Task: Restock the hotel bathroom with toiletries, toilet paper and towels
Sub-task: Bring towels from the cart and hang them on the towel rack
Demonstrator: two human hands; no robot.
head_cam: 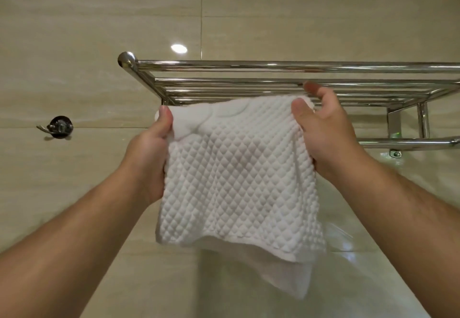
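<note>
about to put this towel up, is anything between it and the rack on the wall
Nothing visible. The left hand and right hand hold the white towel by its top corners in front of the chrome rack; no other item shows on its bars in view, nor on the lower rail.

Both bare forearms reach up and forward, hands level and apart.
The left hand (151,148) grips one top corner of a towel (236,168), thumb up; the right hand (326,133) pinches the other corner, forefinger raised.

Towel (236,168) hides left hand's (149,160) fingers; rack (273,65) cut off right
</note>
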